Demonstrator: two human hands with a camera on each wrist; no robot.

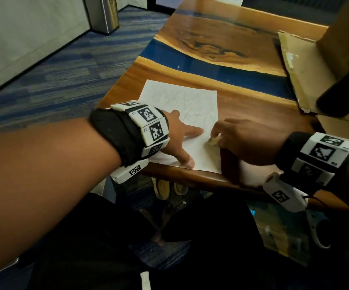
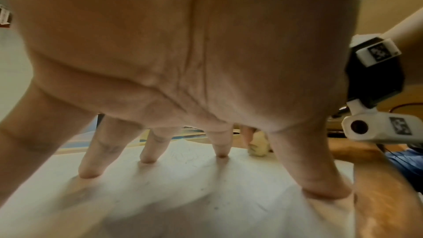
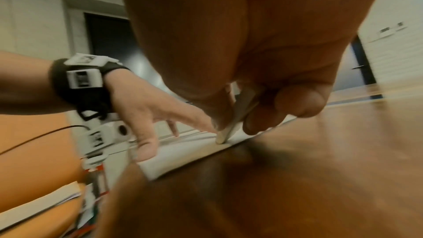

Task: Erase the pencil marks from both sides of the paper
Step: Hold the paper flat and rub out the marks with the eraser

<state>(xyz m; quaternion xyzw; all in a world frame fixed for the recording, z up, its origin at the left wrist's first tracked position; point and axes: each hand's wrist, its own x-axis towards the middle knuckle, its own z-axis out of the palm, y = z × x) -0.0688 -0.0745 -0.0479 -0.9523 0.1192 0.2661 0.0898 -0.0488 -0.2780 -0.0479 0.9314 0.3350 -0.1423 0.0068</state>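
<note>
One wood-and-blue table (image 1: 253,114), striped carpet (image 1: 54,80).

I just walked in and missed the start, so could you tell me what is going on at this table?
A person is erasing pencil scribbles from a sheet of paper lying on the wooden table. The left hand presses down on the paper with spread fingers to keep it flat. The right hand pinches a pale eraser and has its tip on the paper near the right edge. The near part looks clean; faint marks still cover the far part.
</note>
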